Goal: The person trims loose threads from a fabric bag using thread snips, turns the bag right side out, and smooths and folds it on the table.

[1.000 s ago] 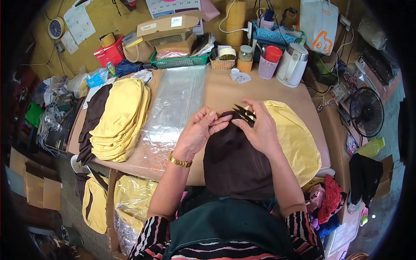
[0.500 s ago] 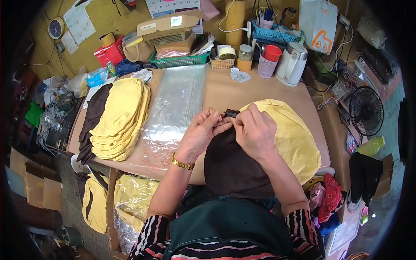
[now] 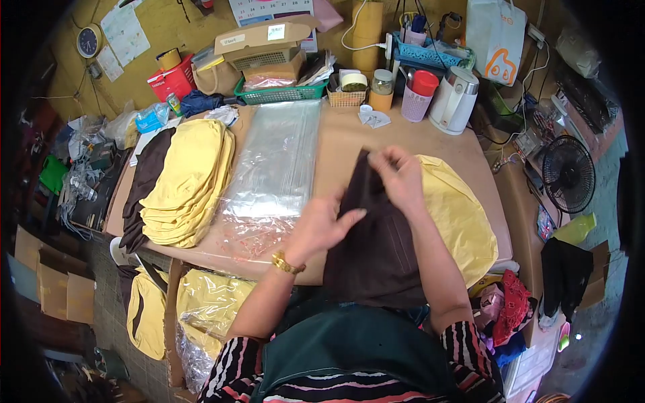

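A dark brown cloth piece [image 3: 373,248] with a stitched seam hangs partly raised in front of me. At its upper corner my right hand [image 3: 402,178] is closed, pinching the cloth between thumb and fingers. My left hand [image 3: 319,227], a gold band at the wrist, is at the cloth's left edge. Its thumb lies over the front while the fingers go behind, partly hidden and a little blurred. A yellow cloth piece [image 3: 460,221] with a rounded edge lies on the table to the right, partly behind my right forearm. Whether the two cloths are joined I cannot tell.
On the left lies a stack of yellow cloth pieces [image 3: 188,181] beside dark brown ones [image 3: 144,188]. Clear plastic bags [image 3: 275,154] lie mid-table. A white kettle [image 3: 453,101], red-lidded cup [image 3: 420,97], jar [image 3: 381,91] and green basket [image 3: 282,94] line the back.
My hands have moved apart, the left one downward and the right slightly up. The brown cloth now rises between them; the small black item formerly at my fingertips is out of sight.
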The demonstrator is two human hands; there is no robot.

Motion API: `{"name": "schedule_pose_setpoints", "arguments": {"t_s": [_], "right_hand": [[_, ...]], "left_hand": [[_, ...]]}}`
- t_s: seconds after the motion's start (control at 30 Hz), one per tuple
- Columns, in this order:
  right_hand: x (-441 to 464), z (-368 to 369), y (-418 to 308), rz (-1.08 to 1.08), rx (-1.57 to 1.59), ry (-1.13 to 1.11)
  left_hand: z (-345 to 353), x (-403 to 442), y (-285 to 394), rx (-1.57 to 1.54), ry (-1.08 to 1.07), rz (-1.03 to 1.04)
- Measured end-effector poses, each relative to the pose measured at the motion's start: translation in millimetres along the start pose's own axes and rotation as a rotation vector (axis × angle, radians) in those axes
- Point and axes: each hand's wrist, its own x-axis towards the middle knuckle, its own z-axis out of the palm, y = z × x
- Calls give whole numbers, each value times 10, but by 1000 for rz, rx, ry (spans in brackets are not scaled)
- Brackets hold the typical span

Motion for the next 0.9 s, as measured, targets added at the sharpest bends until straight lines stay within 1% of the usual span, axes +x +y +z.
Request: {"name": "schedule_pose_setpoints", "arguments": {"t_s": [0.03, 0.07, 0.13, 0.17, 0.23, 0.3, 0.33, 0.37, 0.4, 0.43, 0.47, 0.53, 0.6, 0.67, 0.7, 0.73, 0.77, 0.8, 0.83, 0.87, 0.9], "right_hand": [[137, -98, 10, 24, -27, 84], [309, -248, 20, 47, -54, 169], [536, -411, 16, -25, -172, 280], [492, -397, 10, -12, -170, 279], [390, -273, -74, -39, -3, 187], [62, -169, 85, 5, -342, 4], [-69, -141, 271, 9, -339, -3], [-201, -137, 532, -190, -613, -113], [-293, -152, 765, -391, -882, -226], [-338, -189, 964, -383, -877, -231], [-373, -249, 1149, -313, -926, -235], [-330, -416, 1308, -199, -1028, -233], [-271, -598, 1388, -163, -1056, -216], [-255, -655, 1327, -124, -1038, -242], [-251, -658, 1330, -128, -1030, -241], [-246, -658, 1336, -134, -1022, -240], [-241, -660, 1343, -134, -1021, -246], [-237, -664, 1352, -136, -1021, -245], [-240, -668, 1360, -136, -1021, -243], [-246, -669, 1361, -135, -1021, -246], [-247, -672, 1360, -134, -1009, -245]], "left_hand": [[-10, -103, -67, 62, -349, -53], [19, -180, -97, 61, -351, -55], [21, -297, -105, 64, -235, -227], [56, -327, -195, 66, -242, -237], [164, -334, -505, -57, -26, -213], [249, -326, -718, -56, 11, -227], [268, -311, -766, -60, 51, -232], [254, -307, -783, -59, 53, -241], [220, -319, -790, 13, 13, -300], [166, -335, -788, 88, -28, -357], [71, -352, -731, 93, -33, -365], [-185, -384, -632, 62, -13, -455], [-535, -523, -1189, 204, 114, -369], [-966, -403, -742, 94, 158, -661], [-1081, -375, -764, 93, 157, -666], [-1181, -328, -766, -301, 102, -511], [-992, -331, -763, -416, 264, -529], [-788, -261, -587, -527, 430, -526], [-651, -197, -668, -635, 213, -372], [-392, -113, -715, -539, 192, -385], [-120, -90, -873, -299, 134, -293]]}}
